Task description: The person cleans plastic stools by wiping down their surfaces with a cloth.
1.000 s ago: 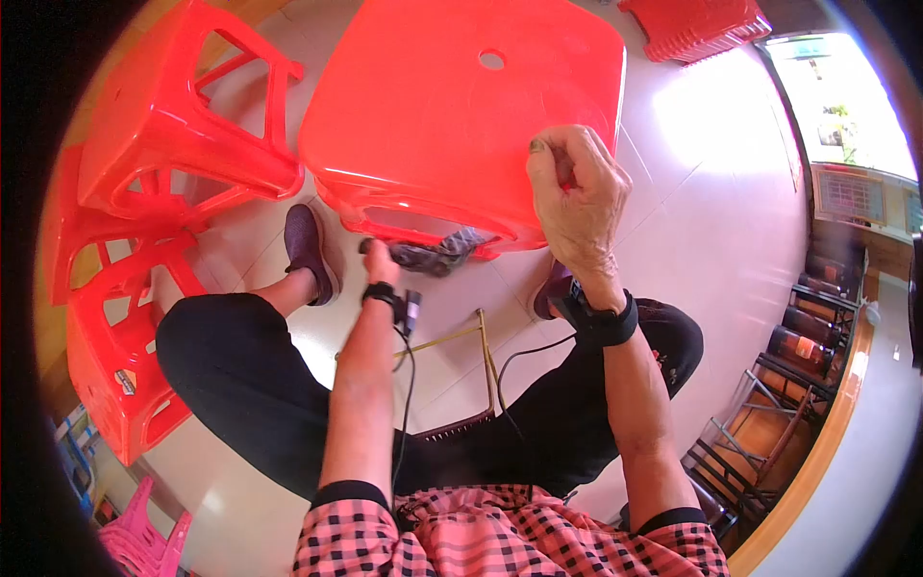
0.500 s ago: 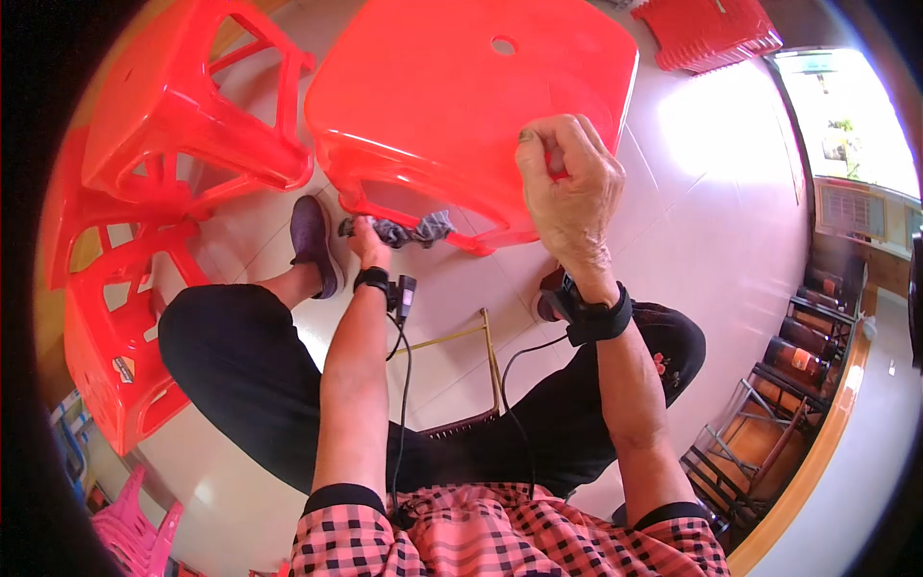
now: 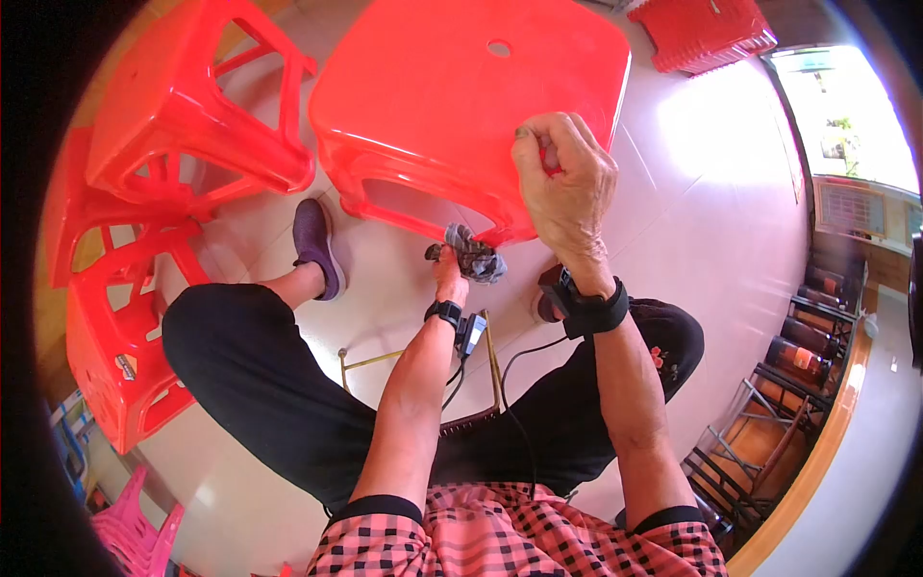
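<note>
The fingers of the left hand (image 3: 450, 273) are bunched around a grey cloth (image 3: 481, 260), just below the centre of the picture, though the cloth hides most of the fingertips; those of the right hand (image 3: 569, 188), right of centre, are curled in toward the thumb over the near right corner of the red stool (image 3: 442, 96); whether they pinch its rim or merely rest there, I cannot tell. The stool fills the top centre; the cloth is by its lower edge, touching or very nearly so.

The likeliest trouble, I judge, is a snag: the cloth is crumpled, with loose folds beyond the grip, and a fold could catch on the stool's leg or lower edge and be tugged out of the hand; the stool could also slide or tip, should the right hand push unevenly at that one corner, since the floor (image 3: 711, 221) looks smooth and glossy; a shove toward the upper left could knock it into the other stool (image 3: 192, 106) near it. The cable (image 3: 524, 354) from the right wrist is a lesser worry; it loops slack beside the thin metal bars (image 3: 492, 361) at lower centre, and a wide reach might hook it there.
</note>
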A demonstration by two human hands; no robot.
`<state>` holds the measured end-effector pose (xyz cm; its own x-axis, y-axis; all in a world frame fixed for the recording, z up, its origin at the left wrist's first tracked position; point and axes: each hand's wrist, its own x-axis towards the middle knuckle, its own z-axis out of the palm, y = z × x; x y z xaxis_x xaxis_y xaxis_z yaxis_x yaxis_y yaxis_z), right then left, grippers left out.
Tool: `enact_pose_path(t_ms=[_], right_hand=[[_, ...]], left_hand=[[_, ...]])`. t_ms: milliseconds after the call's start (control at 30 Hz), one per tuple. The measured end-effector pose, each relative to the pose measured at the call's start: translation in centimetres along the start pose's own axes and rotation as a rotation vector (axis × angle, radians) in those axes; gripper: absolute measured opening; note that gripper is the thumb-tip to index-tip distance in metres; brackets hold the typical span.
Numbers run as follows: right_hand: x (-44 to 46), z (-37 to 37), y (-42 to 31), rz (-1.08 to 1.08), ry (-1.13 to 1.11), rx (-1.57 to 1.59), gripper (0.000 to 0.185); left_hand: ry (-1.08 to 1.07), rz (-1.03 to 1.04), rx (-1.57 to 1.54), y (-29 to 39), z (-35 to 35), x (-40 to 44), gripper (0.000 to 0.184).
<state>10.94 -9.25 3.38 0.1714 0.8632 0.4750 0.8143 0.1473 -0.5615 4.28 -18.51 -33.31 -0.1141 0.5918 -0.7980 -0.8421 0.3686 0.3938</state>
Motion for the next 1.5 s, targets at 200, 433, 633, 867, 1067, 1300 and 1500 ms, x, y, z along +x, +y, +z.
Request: enact_pose_path(t_ms=[200,433,633,867,1067,1300,1500], right_hand=[[0.0,0.0,-0.4,0.033,-0.006,0.03,0.005],[0.1,0.0,-0.5,0.042,-0.044,-0.024,0.006],[0.0,0.2,-0.3,0.032,-0.008,0.024,0.006],[-0.1,0.3,-0.3,0.033,0.003,0.04,0.006],[0.2,0.4,-0.3,0.011,0.035,0.032,0.007],[0.1,0.7,0.3,-0.02,0.072,0.03,0.01],[0.3,0.6,0.2,0.008,0.075,0.047,0.011]], left_hand=[[-0.076,0.477,0.774,11.0,-3.5,0.0,0.045],[0.142,0.835,0.894,25.3,-1.8,4.4,0.033],[0.028,0.678,0.502,23.8,-2.4,10.9,0.036],[0.13,0.271,0.071,22.1,-0.8,7.9,0.029],[0.095,0.741,0.503,18.3,-1.8,5.4,0.015],[-0.076,0.381,0.215,7.7,0.0,-0.2,0.004],[-0.457,0.098,0.469,1.8,2.7,-7.0,0.009]])
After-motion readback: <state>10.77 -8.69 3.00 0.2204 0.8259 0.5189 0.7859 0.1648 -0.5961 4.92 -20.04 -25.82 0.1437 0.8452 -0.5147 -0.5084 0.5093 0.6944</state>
